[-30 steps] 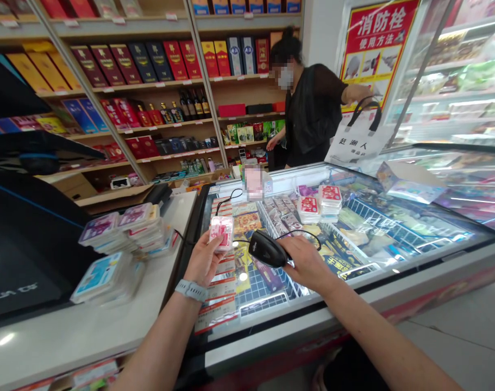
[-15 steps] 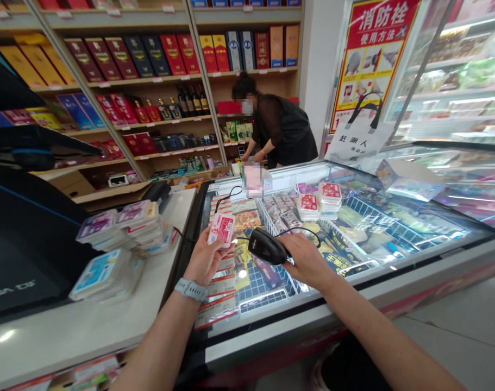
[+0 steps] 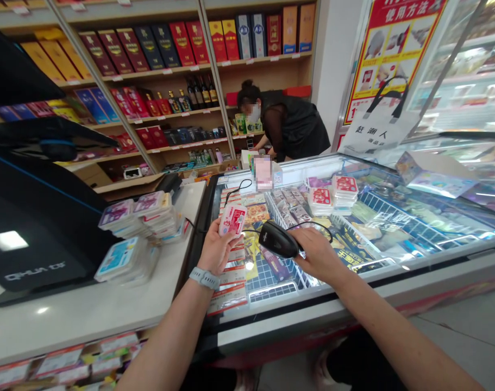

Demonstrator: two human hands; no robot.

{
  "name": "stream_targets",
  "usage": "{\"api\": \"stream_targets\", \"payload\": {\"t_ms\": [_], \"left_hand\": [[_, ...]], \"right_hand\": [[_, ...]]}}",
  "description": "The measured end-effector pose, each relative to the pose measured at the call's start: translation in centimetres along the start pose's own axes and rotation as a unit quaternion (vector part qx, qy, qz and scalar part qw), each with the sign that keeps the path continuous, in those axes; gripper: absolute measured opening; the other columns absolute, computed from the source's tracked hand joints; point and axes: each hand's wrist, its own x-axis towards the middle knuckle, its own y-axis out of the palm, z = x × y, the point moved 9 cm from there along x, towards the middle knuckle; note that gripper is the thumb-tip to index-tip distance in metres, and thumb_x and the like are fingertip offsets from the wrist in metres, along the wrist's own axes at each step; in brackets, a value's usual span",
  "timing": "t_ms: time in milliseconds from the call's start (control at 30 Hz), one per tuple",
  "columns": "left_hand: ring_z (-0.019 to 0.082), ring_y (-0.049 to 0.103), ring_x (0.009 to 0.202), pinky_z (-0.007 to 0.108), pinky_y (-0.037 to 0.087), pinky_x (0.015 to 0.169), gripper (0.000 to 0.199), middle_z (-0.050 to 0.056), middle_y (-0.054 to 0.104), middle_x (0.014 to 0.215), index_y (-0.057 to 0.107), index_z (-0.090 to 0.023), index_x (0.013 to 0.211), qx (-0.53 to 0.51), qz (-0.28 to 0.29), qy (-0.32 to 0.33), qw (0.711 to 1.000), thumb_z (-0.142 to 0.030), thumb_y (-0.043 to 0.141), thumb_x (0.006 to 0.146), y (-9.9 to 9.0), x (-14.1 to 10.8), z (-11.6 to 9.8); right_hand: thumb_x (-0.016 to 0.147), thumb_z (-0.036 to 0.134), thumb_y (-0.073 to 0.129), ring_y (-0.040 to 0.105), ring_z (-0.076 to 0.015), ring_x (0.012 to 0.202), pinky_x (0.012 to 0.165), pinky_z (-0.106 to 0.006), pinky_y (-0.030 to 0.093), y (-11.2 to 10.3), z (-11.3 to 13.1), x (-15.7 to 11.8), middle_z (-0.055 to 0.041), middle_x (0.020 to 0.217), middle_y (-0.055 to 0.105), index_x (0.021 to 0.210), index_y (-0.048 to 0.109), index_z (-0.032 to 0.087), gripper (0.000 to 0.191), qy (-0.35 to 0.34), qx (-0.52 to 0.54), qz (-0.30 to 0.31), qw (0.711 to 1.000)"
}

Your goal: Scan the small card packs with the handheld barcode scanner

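1. The left hand (image 3: 217, 252) is raised above the chest freezer's glass lid, its fingers and thumb closed around a small pink-and-white packet (image 3: 233, 220). The fingertips are mostly hidden behind the packet, and its print is too small to read. A grey watch band (image 3: 204, 278) circles the left wrist.
2. The right hand (image 3: 316, 255) is curled around a black corded handheld barcode scanner (image 3: 277, 240), just beside the packet but not touching it. The hand covers the grip, and the scanner's nose points toward the packet.
3. Both hands hover over the chest freezer (image 3: 353, 293). Glare and reflections on its glass make the packages inside hard to make out, though stacked red-labelled trays (image 3: 345, 185) rest near the far side.
4. On the white table (image 3: 68, 320) at left, stacks of sealed plastic-wrapped trays (image 3: 157, 214) stand beside a dark monitor (image 3: 35, 239), which is cut off by the frame edge.
5. Beyond the freezer, a masked co-worker (image 3: 292, 122) bends near shelves of boxed liquor (image 3: 165, 43), with their hands partly hidden. An upright item (image 3: 263, 174) on the freezer's far edge is blurred beyond recognition.
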Motion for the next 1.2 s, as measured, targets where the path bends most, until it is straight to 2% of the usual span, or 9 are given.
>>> {"api": "stream_targets", "payload": {"t_ms": [200, 533, 833, 1200], "left_hand": [[0.016, 0.064, 0.094, 0.041, 0.050, 0.092, 0.046, 0.003, 0.066, 0.102, 0.049, -0.021, 0.102, 0.025, 0.011, 0.018, 0.999, -0.014, 0.074, 0.064, 0.6, -0.1, 0.0], [0.015, 0.063, 0.086, 0.035, 0.051, 0.084, 0.044, 0.002, 0.065, 0.096, 0.048, -0.020, 0.096, 0.055, 0.011, 0.017, 0.998, -0.019, 0.076, 0.062, 1.4, -0.5, 0.4], [0.017, 0.064, 0.089, 0.037, 0.050, 0.087, 0.044, 0.003, 0.065, 0.098, 0.049, -0.020, 0.098, 0.062, 0.018, 0.017, 0.998, -0.020, 0.076, 0.063, 1.6, -0.5, 0.4], [0.015, 0.064, 0.084, 0.034, 0.051, 0.083, 0.045, 0.003, 0.065, 0.098, 0.050, -0.020, 0.098, 0.062, 0.011, 0.004, 0.998, -0.022, 0.077, 0.062, 1.4, -0.4, 0.6]], "right_hand": [[0.076, 0.014, 0.055, 0.057, -0.0249, 0.091, 0.082, -0.039, 0.043, 0.1, -0.2, -0.1, -0.0093, 0.102, 0.064, 0.114, 0.052, 0.017, 0.039, -0.002, 0.000, -0.002, 1.000], [0.079, 0.016, 0.055, 0.058, -0.0245, 0.090, 0.081, -0.039, 0.043, -0.3, 0.2, 0.1, -0.0095, 0.102, 0.065, 0.115, 0.051, 0.017, 0.036, -0.009, -0.002, -0.008, 1.000], [0.077, 0.013, 0.054, 0.058, -0.0247, 0.091, 0.081, -0.039, 0.043, 0.0, 0.1, 0.1, -0.0098, 0.103, 0.064, 0.113, 0.051, 0.017, 0.037, 0.005, 0.003, 0.007, 1.000], [0.075, 0.012, 0.053, 0.058, -0.0245, 0.092, 0.082, -0.040, 0.044, 0.3, 0.0, 0.1, -0.0099, 0.102, 0.064, 0.114, 0.051, 0.017, 0.039, 0.005, 0.007, 0.010, 1.000]]}}
